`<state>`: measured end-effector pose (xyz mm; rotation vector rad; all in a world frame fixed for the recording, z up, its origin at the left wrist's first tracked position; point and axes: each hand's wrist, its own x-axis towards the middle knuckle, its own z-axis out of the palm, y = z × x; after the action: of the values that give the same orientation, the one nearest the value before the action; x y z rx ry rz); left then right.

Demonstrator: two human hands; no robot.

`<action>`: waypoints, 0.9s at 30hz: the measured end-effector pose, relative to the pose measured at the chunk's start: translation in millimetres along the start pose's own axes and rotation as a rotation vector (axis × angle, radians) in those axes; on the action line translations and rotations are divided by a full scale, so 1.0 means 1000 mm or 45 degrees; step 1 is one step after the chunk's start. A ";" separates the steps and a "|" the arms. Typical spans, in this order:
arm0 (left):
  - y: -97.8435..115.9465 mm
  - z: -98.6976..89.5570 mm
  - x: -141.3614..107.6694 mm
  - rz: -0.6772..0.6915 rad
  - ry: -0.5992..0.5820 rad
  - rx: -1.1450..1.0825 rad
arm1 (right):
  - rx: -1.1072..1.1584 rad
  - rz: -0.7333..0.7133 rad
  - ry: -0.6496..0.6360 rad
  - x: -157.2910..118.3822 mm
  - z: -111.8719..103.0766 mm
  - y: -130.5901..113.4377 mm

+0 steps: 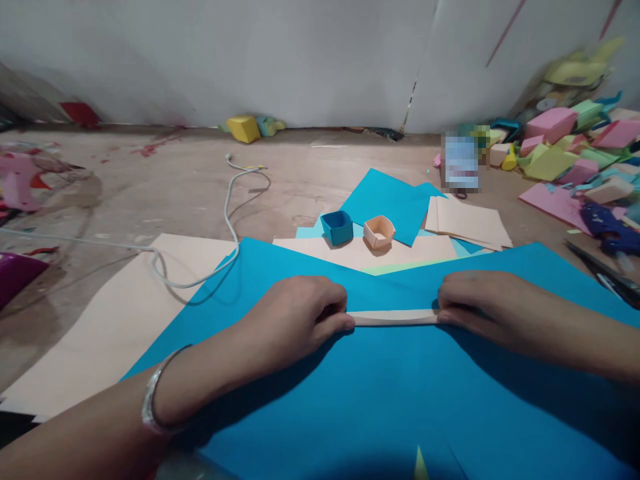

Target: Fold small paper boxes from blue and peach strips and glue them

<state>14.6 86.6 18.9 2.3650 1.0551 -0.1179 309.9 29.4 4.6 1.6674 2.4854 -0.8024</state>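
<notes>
A narrow cream paper strip (393,318) stretches straight across between my hands, low over a large blue paper sheet (380,400). My left hand (305,310) pinches its left end between thumb and bent fingers. At the right end, my right hand (475,303) grips it the same way. Fingers cover both ends of the strip. Just beyond the hands stand a small blue paper box (337,228) and a small peach paper box (379,232), both with open tops.
Peach squares (470,223) and a blue square (385,203) lie behind. A white cable (227,207) crosses the left side. Scissors (603,270) and a dark blue glue gun (607,227) lie at right, near piled paper shapes (555,160). A pink glue gun (17,180) is far left.
</notes>
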 end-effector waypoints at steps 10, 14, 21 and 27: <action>-0.002 0.004 -0.001 0.028 0.030 0.066 | -0.066 0.036 0.077 0.003 0.002 -0.004; 0.000 0.004 -0.001 0.020 0.030 0.078 | -0.058 0.053 0.083 0.003 0.003 -0.003; 0.003 0.002 -0.002 -0.006 0.019 0.076 | -0.100 0.096 0.054 0.006 0.003 -0.001; 0.002 0.002 -0.002 -0.028 0.003 0.080 | -0.145 0.023 0.066 0.005 0.004 0.003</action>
<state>15.2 83.0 18.3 2.4105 1.0941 -0.1585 309.5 33.1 -2.4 1.6909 2.4934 -0.6108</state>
